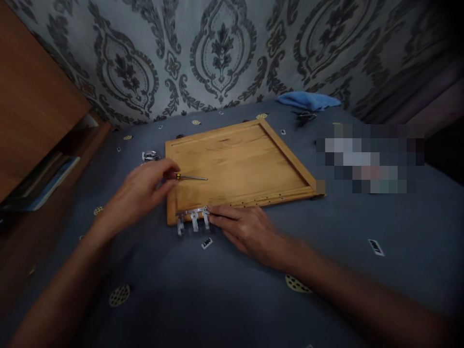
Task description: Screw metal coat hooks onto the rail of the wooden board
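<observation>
“Golden-brown, framed wooden panel: where does it lie in the head view?”

“On the dark-blue patterned cloth. The right hand, fingers outstretched, touches a silvery three-pronged metal fitting on the panel's near edge; whether it pinches it cannot be told.”

“And the left hand?”

“Its fingers are closed round a yellow-handled steel screwdriver, above the panel.”

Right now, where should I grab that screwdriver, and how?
I'd pinch the screwdriver by its handle, coming from the left, as the left hand does. Its thin metal shaft points right over the wooden panel, so that grip should leave the tip free. Fingers hide most of the handle.
</observation>
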A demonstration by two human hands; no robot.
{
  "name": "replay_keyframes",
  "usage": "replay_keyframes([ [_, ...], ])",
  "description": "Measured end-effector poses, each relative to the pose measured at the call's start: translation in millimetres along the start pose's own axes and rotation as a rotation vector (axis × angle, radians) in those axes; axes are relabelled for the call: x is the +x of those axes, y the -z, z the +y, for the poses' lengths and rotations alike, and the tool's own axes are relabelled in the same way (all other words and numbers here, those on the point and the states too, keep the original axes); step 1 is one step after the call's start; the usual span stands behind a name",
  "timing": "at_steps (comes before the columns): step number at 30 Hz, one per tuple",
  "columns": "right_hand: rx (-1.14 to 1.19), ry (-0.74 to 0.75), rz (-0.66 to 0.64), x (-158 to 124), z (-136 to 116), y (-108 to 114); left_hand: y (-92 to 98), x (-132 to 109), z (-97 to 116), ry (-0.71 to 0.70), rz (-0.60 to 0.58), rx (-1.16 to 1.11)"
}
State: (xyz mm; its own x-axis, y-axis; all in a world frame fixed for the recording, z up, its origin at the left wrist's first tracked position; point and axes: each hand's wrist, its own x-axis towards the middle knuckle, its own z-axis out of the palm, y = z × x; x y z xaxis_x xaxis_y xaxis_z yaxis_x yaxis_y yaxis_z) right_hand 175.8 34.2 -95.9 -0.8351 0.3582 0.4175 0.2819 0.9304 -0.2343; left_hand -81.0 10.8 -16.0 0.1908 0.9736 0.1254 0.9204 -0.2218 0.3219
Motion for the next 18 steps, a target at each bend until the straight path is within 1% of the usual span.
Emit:
replay_keyframes([
  [2,-0.005,-0.001,0.01,0,1,-1,2.0,3,-15,0.024,0.014,0.101],
  [5,-0.012,-0.004,0.014,-1,1,-2,-4.8,6,-33,0.029,-0.035,0.111],
  [7,-0.014,-0.01,0.003,-1,2,-2,-10.7,7,-41,0.033,-0.056,0.098],
  [10,-0.009,-0.015,-0.017,-1,2,-2,-15.3,8,-47,0.042,-0.077,0.063],
  [14,-0.003,-0.002,0.0,-1,2,-2,-12.3,9,-50,0.051,-0.089,-0.025],
  [16,-0.006,-0.003,0.008,-1,2,-3,-8.2,10,-50,0.054,-0.066,-0.086],
  [18,-0.005,-0.003,0.008,-1,2,-3,-3.1,12,-49,0.066,-0.015,-0.158],
])
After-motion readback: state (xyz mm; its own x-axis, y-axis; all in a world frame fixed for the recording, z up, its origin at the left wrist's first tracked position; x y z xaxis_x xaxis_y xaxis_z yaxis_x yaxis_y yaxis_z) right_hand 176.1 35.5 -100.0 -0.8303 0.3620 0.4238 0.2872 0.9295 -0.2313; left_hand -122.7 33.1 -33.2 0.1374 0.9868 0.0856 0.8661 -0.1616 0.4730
